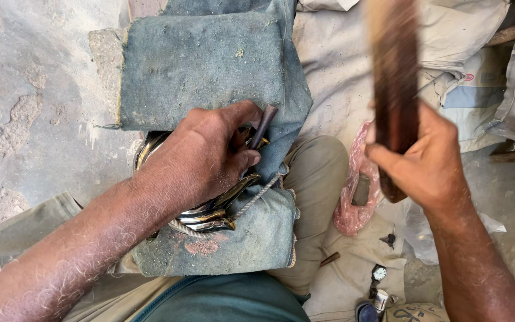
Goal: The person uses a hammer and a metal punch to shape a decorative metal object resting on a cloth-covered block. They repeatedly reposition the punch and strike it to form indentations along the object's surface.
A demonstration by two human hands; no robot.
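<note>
Both hands work around a blue-grey cloth pad (210, 65) folded over the person's knee. Nearest, the left hand (204, 158) presses down at the pad's near fold, fingers closed around a thin dark metal punch (261, 126) set upright on a shiny curved metal piece (210, 216), which a rope (251, 200) rings. Right of the pad, well apart, the right hand (424, 167) grips a dark wooden mallet (394, 77) raised over pale sacks (341, 65). Left of the pad lies bare cracked concrete floor (31, 107).
</note>
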